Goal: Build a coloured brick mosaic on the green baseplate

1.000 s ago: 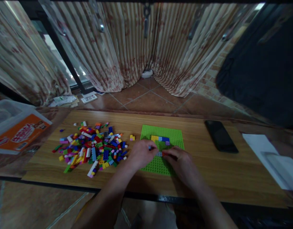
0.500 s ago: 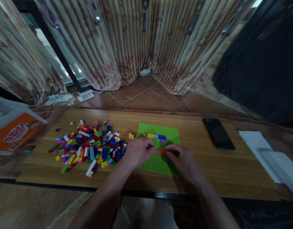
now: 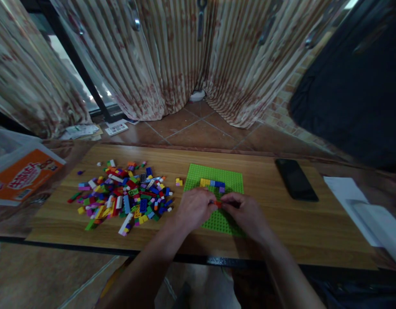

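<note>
A green studded baseplate (image 3: 214,224) lies on the wooden table under both hands. Across its far half runs a row of yellow, light blue and dark blue bricks (image 3: 212,183), with a purple brick (image 3: 222,189) at the right end. My left hand (image 3: 196,208) is closed in a pinch over the middle of the plate; what sits between its fingertips is mostly hidden. Facing it, my right hand (image 3: 245,210) has thumb and forefinger closed against an orange brick (image 3: 218,204), which the fingertips of both hands partly cover.
Loose coloured bricks (image 3: 127,193) are heaped on the left of the table (image 3: 297,231). A small yellow brick piece (image 3: 179,182) lies beside the plate. A black phone (image 3: 296,180) rests at the right, an orange-labelled plastic box (image 3: 27,174) at the far left, white packaging (image 3: 355,201) beyond the right edge.
My left hand has moved slightly right and my right hand slightly left, so their fingertips now meet around the orange brick. The view has shifted a little.
</note>
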A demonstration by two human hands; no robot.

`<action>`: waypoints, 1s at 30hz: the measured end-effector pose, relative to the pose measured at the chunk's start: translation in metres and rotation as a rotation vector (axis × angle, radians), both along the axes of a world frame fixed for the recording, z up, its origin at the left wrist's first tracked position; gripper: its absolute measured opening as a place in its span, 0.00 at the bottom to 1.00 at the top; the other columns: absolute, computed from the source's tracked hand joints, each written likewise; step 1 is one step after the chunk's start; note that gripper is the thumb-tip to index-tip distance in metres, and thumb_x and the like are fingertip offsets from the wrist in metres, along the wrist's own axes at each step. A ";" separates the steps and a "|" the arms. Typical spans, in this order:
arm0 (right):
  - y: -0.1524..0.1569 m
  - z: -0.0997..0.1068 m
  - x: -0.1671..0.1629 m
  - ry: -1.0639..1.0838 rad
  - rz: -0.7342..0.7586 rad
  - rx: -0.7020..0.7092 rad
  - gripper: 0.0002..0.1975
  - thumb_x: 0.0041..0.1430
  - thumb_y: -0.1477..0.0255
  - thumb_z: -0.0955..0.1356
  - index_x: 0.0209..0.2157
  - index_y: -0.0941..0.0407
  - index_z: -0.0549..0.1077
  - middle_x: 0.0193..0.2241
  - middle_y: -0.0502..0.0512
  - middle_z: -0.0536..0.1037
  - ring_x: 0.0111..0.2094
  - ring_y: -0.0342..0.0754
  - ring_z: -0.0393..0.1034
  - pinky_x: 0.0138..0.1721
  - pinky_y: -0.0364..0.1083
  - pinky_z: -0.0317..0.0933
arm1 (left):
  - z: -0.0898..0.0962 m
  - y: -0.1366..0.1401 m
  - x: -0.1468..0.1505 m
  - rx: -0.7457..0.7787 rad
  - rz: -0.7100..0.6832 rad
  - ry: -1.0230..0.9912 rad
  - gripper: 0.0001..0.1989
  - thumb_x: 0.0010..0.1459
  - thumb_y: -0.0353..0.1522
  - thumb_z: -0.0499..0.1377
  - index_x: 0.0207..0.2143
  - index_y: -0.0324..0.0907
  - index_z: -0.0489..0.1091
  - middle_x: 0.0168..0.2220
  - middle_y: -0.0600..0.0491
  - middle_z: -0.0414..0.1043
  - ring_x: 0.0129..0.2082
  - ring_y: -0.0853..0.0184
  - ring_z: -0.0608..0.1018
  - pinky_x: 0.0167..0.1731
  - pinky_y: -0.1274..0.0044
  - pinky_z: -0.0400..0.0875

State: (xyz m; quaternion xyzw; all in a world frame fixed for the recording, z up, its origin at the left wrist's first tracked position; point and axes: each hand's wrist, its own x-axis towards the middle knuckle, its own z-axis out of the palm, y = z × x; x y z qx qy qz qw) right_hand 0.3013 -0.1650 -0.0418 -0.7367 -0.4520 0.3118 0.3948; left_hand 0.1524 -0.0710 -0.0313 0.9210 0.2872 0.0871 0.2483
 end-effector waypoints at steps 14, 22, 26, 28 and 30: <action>-0.001 -0.001 -0.005 -0.080 0.009 0.020 0.06 0.52 0.71 0.67 0.29 0.54 0.77 0.28 0.52 0.81 0.30 0.48 0.74 0.34 0.47 0.65 | 0.003 0.000 0.002 -0.102 0.019 0.013 0.05 0.56 0.32 0.61 0.29 0.44 0.78 0.30 0.53 0.75 0.33 0.65 0.75 0.37 0.74 0.68; 0.000 -0.002 -0.007 -0.091 0.035 0.014 0.06 0.53 0.72 0.66 0.29 0.55 0.77 0.29 0.53 0.81 0.31 0.48 0.75 0.34 0.47 0.65 | -0.002 -0.002 0.000 -0.064 0.037 -0.033 0.06 0.56 0.29 0.60 0.32 0.43 0.78 0.32 0.52 0.75 0.36 0.64 0.76 0.40 0.74 0.68; -0.001 -0.002 -0.005 -0.053 0.035 0.041 0.06 0.53 0.70 0.67 0.30 0.55 0.77 0.28 0.52 0.81 0.30 0.48 0.74 0.35 0.47 0.65 | -0.003 -0.001 0.000 -0.086 0.034 -0.047 0.04 0.55 0.30 0.61 0.31 0.42 0.77 0.31 0.52 0.75 0.35 0.64 0.76 0.39 0.74 0.68; -0.001 -0.002 0.000 -0.003 -0.003 0.074 0.07 0.53 0.68 0.68 0.29 0.55 0.77 0.28 0.52 0.81 0.30 0.48 0.74 0.34 0.47 0.65 | -0.001 0.000 -0.001 -0.124 0.037 -0.082 0.05 0.55 0.32 0.62 0.33 0.42 0.77 0.31 0.52 0.76 0.35 0.64 0.76 0.39 0.74 0.68; -0.001 -0.002 0.006 0.063 -0.094 0.123 0.08 0.52 0.66 0.69 0.29 0.55 0.77 0.27 0.53 0.80 0.30 0.48 0.73 0.34 0.47 0.65 | 0.002 0.001 -0.003 -0.190 0.064 -0.149 0.09 0.55 0.35 0.63 0.37 0.42 0.77 0.33 0.52 0.77 0.35 0.65 0.76 0.39 0.74 0.68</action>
